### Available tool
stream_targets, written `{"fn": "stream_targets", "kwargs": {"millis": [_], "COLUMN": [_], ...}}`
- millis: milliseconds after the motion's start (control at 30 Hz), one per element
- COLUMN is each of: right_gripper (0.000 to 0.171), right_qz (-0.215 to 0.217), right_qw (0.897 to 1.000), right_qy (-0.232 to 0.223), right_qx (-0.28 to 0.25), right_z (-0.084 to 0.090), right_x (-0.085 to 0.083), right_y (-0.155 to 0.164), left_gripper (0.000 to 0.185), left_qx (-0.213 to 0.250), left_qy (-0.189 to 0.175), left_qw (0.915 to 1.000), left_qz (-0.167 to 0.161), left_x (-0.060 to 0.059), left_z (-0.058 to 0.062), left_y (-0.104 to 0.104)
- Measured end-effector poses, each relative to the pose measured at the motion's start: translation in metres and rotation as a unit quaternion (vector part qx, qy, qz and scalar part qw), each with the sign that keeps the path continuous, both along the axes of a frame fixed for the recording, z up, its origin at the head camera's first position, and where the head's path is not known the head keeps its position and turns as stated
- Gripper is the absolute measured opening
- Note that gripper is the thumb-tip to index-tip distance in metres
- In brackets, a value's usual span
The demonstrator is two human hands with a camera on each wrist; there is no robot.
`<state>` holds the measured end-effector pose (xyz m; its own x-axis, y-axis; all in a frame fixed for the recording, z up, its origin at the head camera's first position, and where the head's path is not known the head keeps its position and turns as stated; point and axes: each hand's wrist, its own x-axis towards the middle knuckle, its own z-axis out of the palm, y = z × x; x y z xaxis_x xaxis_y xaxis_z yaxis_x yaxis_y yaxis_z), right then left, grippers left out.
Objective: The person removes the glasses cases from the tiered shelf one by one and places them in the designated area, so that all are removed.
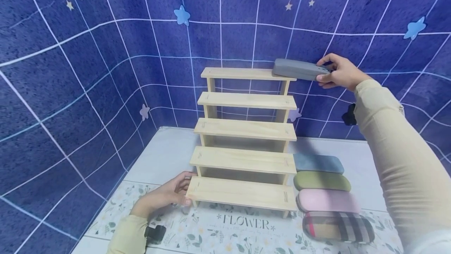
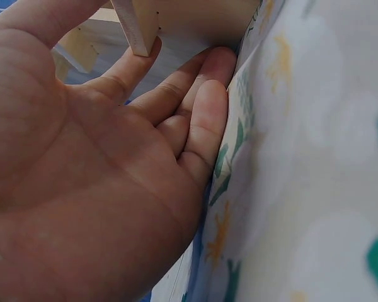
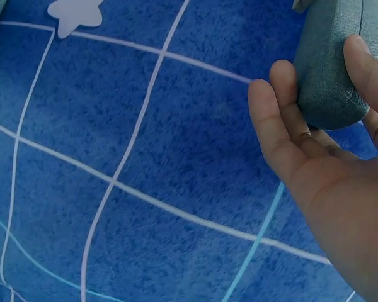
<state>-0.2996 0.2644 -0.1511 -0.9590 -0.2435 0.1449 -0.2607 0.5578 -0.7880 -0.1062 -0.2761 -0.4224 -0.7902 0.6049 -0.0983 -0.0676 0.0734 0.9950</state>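
Right hand [image 1: 338, 73] grips a grey fabric case [image 1: 299, 69]; left hand [image 1: 169, 194], fingers relaxed, steadies the pale wooden rack [image 1: 244, 130].

My table [image 1: 169, 156] is pale grey, with a floral mat [image 1: 225, 230] printed "FLOWER" across its near part. The five-step wooden rack [image 1: 244, 128] stands on it, front foot on the mat. Just right of the rack lie four cases in a row: blue [image 1: 318, 163], green [image 1: 322, 181], pink [image 1: 327, 201], plaid [image 1: 338, 226].
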Motion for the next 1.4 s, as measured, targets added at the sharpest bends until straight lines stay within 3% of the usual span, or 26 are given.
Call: {"fn": "stream_targets", "kwargs": {"millis": [467, 767, 1167, 1400], "right_gripper": [0.045, 0.068, 0.077, 0.08], "right_qz": [-0.012, -0.011, 0.0, -0.03], "right_qw": [0.999, 0.998, 0.996, 0.995], "right_qy": [-0.012, -0.035, -0.07, -0.069], "right_qx": [-0.036, -0.042, -0.061, -0.066], "right_z": [-0.008, -0.017, -0.026, -0.042], "right_x": [0.007, 0.006, 0.01, 0.01], "right_y": [0.022, 0.036, 0.055, 0.073], "left_gripper": [0.081, 0.082, 0.082, 0.082], "left_qx": [-0.013, -0.009, -0.003, -0.003], "left_qy": [0.017, 0.012, 0.01, 0.004], "left_qw": [0.9998, 0.9999, 0.9999, 1.0], "left_qz": [-0.006, -0.005, -0.005, -0.002], "left_x": [-0.004, -0.005, -0.004, -0.003], "left_z": [-0.003, -0.005, -0.003, -0.002], "left_y": [-0.003, -0.002, 0.0, 0.001]}}
